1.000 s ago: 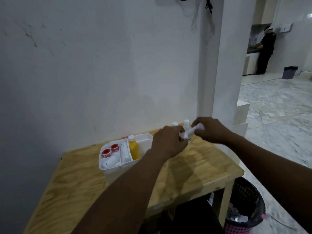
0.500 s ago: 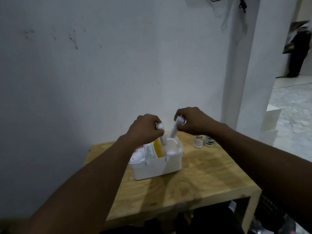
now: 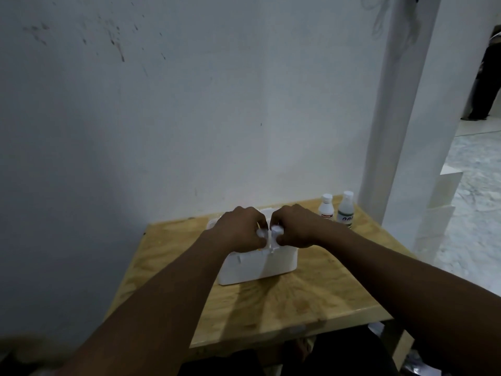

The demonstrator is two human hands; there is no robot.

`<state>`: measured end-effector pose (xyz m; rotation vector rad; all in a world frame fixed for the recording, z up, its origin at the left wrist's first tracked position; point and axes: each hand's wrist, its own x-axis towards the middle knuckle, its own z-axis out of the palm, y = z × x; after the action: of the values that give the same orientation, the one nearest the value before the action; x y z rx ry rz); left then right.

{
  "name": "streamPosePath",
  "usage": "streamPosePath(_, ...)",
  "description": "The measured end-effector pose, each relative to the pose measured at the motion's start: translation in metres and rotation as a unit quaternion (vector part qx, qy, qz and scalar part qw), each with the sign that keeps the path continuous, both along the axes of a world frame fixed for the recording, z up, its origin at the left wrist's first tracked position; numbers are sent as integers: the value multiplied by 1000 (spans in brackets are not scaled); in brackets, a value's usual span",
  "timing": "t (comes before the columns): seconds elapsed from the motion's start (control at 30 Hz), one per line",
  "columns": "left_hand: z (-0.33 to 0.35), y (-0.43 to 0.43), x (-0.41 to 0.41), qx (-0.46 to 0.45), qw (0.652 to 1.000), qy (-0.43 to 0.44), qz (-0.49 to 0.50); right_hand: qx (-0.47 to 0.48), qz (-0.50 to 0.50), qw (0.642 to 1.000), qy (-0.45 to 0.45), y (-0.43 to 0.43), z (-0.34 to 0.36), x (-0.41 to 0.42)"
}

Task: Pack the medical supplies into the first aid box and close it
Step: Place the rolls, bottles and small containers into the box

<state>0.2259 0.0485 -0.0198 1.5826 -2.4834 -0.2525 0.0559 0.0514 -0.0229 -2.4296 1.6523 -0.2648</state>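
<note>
The white first aid box (image 3: 257, 267) stands open on the wooden table (image 3: 311, 294). Both my hands are lowered into its top, side by side. My left hand (image 3: 238, 229) is closed on a small white bottle (image 3: 261, 234) with only its cap end showing. My right hand (image 3: 295, 226) grips another white bottle (image 3: 276, 230) the same way. My hands hide the contents of the box. Two small bottles stand at the table's far right: one with a red label (image 3: 326, 207), one with a green label (image 3: 345, 208).
A white wall rises straight behind the table. A white pillar (image 3: 401, 104) stands at the right, with marble floor beyond it. A person (image 3: 488, 77) stands far off at the right edge. The table's near edge runs just ahead of my body.
Both hands have come down from above the box into its top with the white bottles. The view has tilted so the box sits nearer the centre.
</note>
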Motion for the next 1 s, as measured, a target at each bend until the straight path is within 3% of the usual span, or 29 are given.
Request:
streamPosePath(0.27,-4,-4,1,6,999,-47,-10,64,13,998,-15,-3,-2,0)
streamPosePath(0.5,-6,-10,5,41,999,-12,1,89,23,994,-51,0,4,-6)
streamPosePath(1.0,0,-7,3,68,997,15,-23,40,7,995,-92,0,4,-11)
